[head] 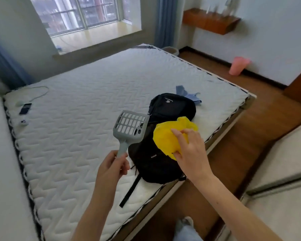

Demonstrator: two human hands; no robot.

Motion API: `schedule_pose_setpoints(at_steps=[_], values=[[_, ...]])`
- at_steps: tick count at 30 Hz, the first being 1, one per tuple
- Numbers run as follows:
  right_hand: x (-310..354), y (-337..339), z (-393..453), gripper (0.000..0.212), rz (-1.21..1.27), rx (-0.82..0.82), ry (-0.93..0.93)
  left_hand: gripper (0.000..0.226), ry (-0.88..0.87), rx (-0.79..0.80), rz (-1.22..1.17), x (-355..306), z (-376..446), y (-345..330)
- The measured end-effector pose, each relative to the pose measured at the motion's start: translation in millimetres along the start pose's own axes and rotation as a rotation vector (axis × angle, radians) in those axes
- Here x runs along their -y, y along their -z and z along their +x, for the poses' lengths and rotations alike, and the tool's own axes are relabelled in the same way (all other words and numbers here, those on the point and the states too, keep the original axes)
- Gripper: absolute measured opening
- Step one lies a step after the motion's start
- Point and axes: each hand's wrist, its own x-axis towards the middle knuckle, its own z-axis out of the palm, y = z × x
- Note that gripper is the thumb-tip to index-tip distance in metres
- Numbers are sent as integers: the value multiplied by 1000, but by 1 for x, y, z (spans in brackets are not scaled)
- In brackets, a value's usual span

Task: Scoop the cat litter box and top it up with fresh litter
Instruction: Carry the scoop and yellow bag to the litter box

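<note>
My left hand point(112, 168) grips the handle of a grey slotted litter scoop point(131, 125), held upright above the bare mattress with its head empty. My right hand point(189, 148) holds a crumpled yellow plastic bag point(165, 138) between thumb and fingers, just over a black backpack point(165, 136) lying on the bed. At the far corner of the bed, on the floor, stands a low grey tub point(170, 50) that may be the litter box; only its rim shows.
The white quilted mattress point(87, 108) fills the middle. On it lie a blue cloth point(188, 94), a dark phone point(25, 108) and a white cable. A pink bin point(237, 65) stands by the right wall on the wooden floor point(268, 122). A second mattress lies at right.
</note>
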Motion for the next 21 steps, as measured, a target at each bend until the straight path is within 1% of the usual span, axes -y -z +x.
schedule_pose_setpoints(at_steps=[6, 9, 15, 17, 21], values=[[-113, 25, 2, 77, -50, -95, -206, 19, 22, 223, 25, 2, 41, -125], [-171, 35, 6, 80, -54, -135, -302, 19, 25, 302, 58, 0, 58, -187], [-271, 48, 19, 78, -102, -204, -463, 17, 44, 426, 94, -5, 91, -291], [-300, 51, 24, 77, -113, -222, -491, 17, 48, 456, 102, -6, 105, -320], [-361, 52, 40, 75, -155, -204, -524, 20, 51, 477, 93, -5, 144, -381]])
